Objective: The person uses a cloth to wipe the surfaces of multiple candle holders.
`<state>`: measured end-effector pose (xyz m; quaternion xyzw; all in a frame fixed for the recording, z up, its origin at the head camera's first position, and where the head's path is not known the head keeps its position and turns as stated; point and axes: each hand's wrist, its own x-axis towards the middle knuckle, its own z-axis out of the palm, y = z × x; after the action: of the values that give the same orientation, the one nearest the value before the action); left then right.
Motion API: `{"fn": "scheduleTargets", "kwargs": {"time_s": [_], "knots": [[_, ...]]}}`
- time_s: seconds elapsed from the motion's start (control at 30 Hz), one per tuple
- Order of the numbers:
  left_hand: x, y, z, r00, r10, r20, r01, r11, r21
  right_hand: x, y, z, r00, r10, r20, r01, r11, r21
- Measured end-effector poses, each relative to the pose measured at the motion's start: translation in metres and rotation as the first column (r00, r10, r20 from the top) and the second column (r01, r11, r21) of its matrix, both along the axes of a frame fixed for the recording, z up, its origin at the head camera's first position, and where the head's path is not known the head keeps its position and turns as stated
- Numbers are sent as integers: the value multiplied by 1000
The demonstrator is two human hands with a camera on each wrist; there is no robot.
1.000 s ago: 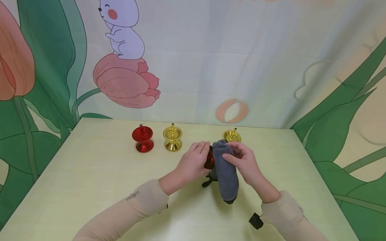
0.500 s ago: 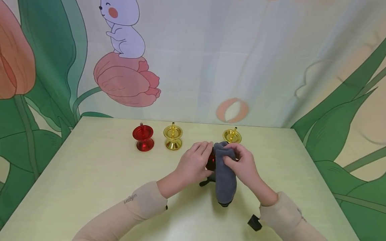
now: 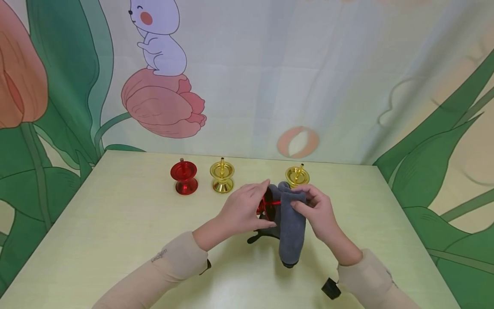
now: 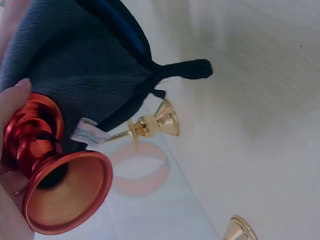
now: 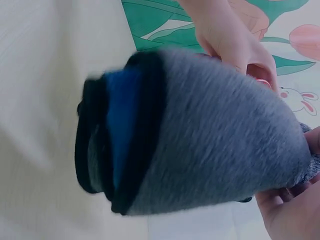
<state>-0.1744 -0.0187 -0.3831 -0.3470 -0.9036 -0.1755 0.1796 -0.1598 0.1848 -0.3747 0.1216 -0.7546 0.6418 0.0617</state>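
My left hand (image 3: 243, 210) holds a red metal candle holder (image 4: 37, 150) tipped on its side above the table, its hollow base facing the left wrist camera. In the head view its dish and thin red spike (image 3: 274, 203) point toward the cloth. With thumb and fingers, my right hand (image 3: 316, 210) pinches a folded grey towel (image 3: 292, 231) beside the spike. The right wrist view shows the towel's dark edging and a blue strip (image 5: 124, 117). A white tag (image 4: 90, 134) and a dark loop (image 4: 187, 69) hang from it in the left wrist view.
Along the back of the pale table (image 3: 127, 206) stand another red candle holder (image 3: 185, 180) and a gold one (image 3: 222, 177). A second gold holder (image 3: 297, 175) is just behind the towel and right hand. A printed curtain (image 3: 239, 86) hangs behind the table edge.
My left hand has drawn slightly left with the red candle holder, so its dish and spike show beside the towel. The right hand has shifted a little right with the towel.
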Motion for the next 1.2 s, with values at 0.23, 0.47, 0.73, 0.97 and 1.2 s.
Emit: {"fn": "scheduleTargets", "kwargs": {"time_s": [0.23,0.47,0.73,0.97,1.2], "knots": [[3,-1,6,998,59,-31,-60,997,-52,-2,7,10,997,-36,-75,40,998,58],[8,4,8,994,55,-91,-57,998,-25,-2,-5,17,976,17,-218,29,978,206],[9,6,7,993,60,-104,-55,997,47,-3,-12,6,906,120,-406,83,889,450],[7,3,6,993,72,-98,-65,995,75,-5,-15,3,833,196,-517,155,815,558],[7,4,3,987,80,-142,-78,997,18,-6,-16,-1,817,199,-541,224,756,616]]}}
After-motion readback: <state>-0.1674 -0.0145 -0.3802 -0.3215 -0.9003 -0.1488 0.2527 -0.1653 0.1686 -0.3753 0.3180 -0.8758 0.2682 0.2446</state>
